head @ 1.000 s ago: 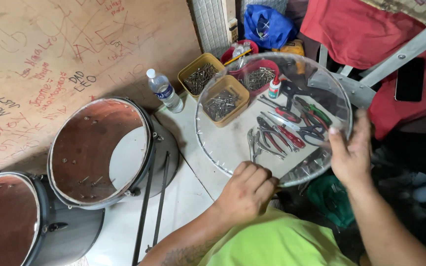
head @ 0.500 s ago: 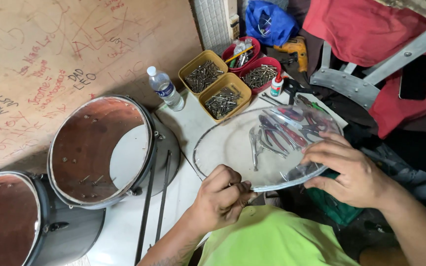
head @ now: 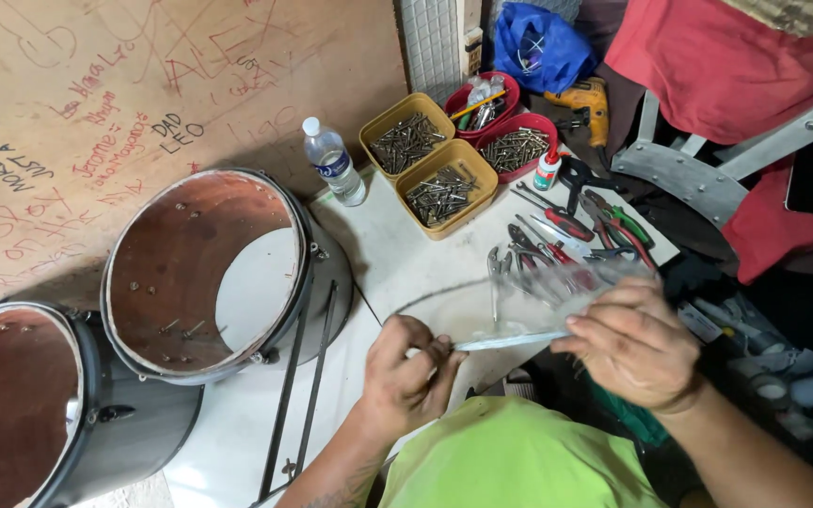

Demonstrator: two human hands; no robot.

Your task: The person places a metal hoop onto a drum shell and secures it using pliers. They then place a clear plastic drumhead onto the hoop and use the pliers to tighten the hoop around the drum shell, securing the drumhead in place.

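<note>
Spreading across the lower middle of the view, a white counter (head: pixel 383 254) carries the work, set against a brown board wall (head: pixel 96 85) scribbled with red and black writing. Beyond its far edge lie a blue bag (head: pixel 531 45), an orange power drill (head: pixel 583 98), red cloth (head: pixel 717 66) and a grey metal frame (head: pixel 698 179).

The person holds a clear round drum skin (head: pixel 534 306) over the counter's near right corner. The left hand (head: pixel 406 376) pinches its near rim with fingers (head: pixel 430 357) closed tight; the right hand (head: pixel 634 341) curls closed over its right edge.

A second ago the skin stood tilted up towards the camera, showing its full circle over the tools. It has since dropped nearly flat, so it now reads as a thin edge, and the right hand has come over its top.

Counted: two drum shells (head: pixel 204 273) stand at the left, one beside the counter and one (head: pixel 11 404) at the lower-left corner. Two yellow trays (head: pixel 444 196) and two red trays (head: pixel 518 149) hold metal fittings. One water bottle (head: pixel 334 162) stands upright near them, one small glue bottle (head: pixel 548 169) beside the red tray. Two thin dark rods (head: pixel 298 386) lie side by side. Pliers and cutters (head: pixel 566 226) lie heaped, too tangled to count.
</note>
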